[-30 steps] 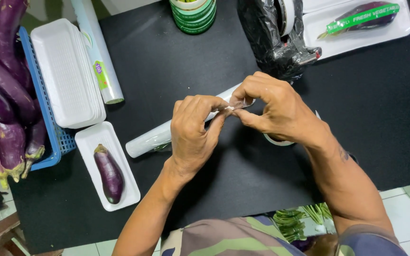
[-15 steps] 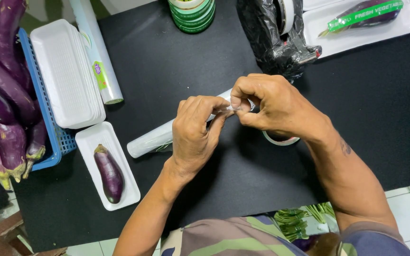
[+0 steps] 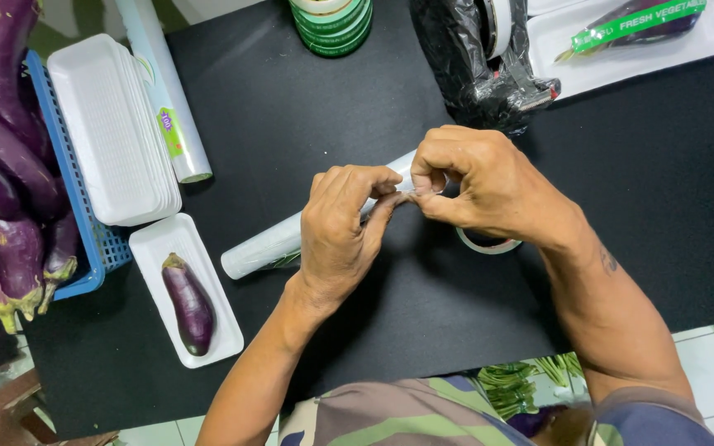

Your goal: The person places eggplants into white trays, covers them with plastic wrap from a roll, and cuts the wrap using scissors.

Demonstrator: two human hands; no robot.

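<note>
We are picking at the free edge of the cling-film roll (image 3: 268, 245), which lies on the black bench (image 3: 638, 206) under our hands. Left hand (image 3: 340, 227) and right hand (image 3: 477, 182) both pinch the film between fingertips. Next, we judge, comes peeling it loose for the small eggplant (image 3: 188, 301) in its white foam tray (image 3: 154, 248).

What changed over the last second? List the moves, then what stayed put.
Little moved. The right hand curled a bit tighter, its fingers still pinching the thin clear film against the left hand above the roll of wrap. Nothing was picked up or let go. The tray with one eggplant, the stack of trays, the blue basket and the tape dispenser stayed where they were.
</note>
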